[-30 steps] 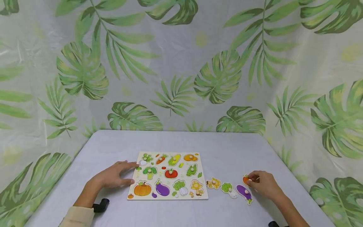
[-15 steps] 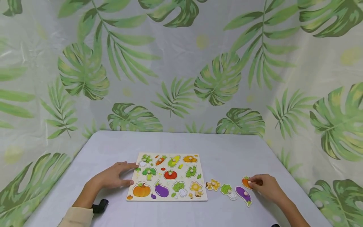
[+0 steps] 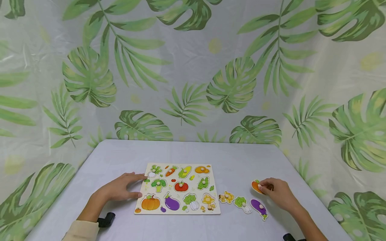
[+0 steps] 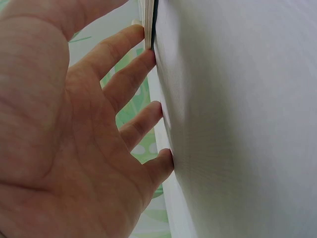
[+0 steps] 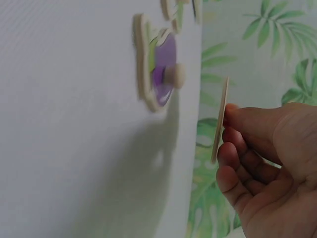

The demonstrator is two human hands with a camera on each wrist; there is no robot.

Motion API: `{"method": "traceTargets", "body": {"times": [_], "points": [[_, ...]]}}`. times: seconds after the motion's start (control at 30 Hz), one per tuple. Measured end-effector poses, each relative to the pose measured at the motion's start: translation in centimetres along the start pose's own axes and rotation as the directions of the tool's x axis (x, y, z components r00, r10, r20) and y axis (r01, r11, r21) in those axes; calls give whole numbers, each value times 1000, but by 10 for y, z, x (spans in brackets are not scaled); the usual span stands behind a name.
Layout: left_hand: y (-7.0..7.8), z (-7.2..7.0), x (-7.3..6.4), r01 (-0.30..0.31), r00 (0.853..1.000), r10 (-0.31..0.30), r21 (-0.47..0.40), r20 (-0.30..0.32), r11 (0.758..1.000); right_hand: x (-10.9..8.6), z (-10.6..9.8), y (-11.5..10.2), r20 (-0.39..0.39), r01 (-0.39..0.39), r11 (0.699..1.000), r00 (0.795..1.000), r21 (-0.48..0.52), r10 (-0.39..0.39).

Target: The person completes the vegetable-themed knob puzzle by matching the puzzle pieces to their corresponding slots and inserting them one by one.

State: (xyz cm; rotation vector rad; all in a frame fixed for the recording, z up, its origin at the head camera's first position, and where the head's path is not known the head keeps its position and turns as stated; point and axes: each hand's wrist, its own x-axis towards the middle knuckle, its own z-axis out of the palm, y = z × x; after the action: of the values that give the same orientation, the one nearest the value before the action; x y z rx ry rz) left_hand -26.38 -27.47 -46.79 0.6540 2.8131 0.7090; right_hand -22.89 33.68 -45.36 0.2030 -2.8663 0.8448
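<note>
A wooden vegetable puzzle board [image 3: 178, 189] lies on the grey table [image 3: 187, 150]. My left hand [image 3: 134, 184] rests flat beside it, straight fingers [image 4: 130, 74] touching the board's left edge [image 4: 148, 22]. My right hand [image 3: 266, 186] pinches an orange piece [image 3: 256, 186] by its peg and holds it just off the table. In the right wrist view this thin piece [image 5: 219, 121] hangs edge-on, clear of the surface. Loose mushroom [image 3: 227, 196], cabbage [image 3: 243, 203] and eggplant [image 3: 259, 207] pieces lie in a row right of the board. The eggplant piece [image 5: 163, 69] stays flat on the table.
Leaf-print sheeting [image 3: 193, 73] walls in the table at the back and both sides. Bare tabletop stretches behind the board and to the far right. Black wrist-camera mounts [image 3: 106, 219] show at the bottom edge.
My right hand has lifted the orange piece off the table and carried it slightly up and to the left. The left hand and the board have not moved.
</note>
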Motion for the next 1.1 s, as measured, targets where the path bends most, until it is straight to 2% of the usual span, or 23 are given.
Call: {"method": "traceTargets", "body": {"times": [0.23, 0.9, 1.1], "points": [[0, 1, -1, -4, 1000, 4, -9, 9, 1000, 9, 10, -30, 23, 17, 999, 1000, 51, -18], [1, 0, 0, 8, 1000, -8, -1, 8, 1000, 37, 56, -115, 80, 85, 982, 992, 166, -100], [2, -1, 0, 0, 1000, 0, -3, 5, 1000, 42, 73, -135, 108, 144, 972, 980, 184, -165]]}}
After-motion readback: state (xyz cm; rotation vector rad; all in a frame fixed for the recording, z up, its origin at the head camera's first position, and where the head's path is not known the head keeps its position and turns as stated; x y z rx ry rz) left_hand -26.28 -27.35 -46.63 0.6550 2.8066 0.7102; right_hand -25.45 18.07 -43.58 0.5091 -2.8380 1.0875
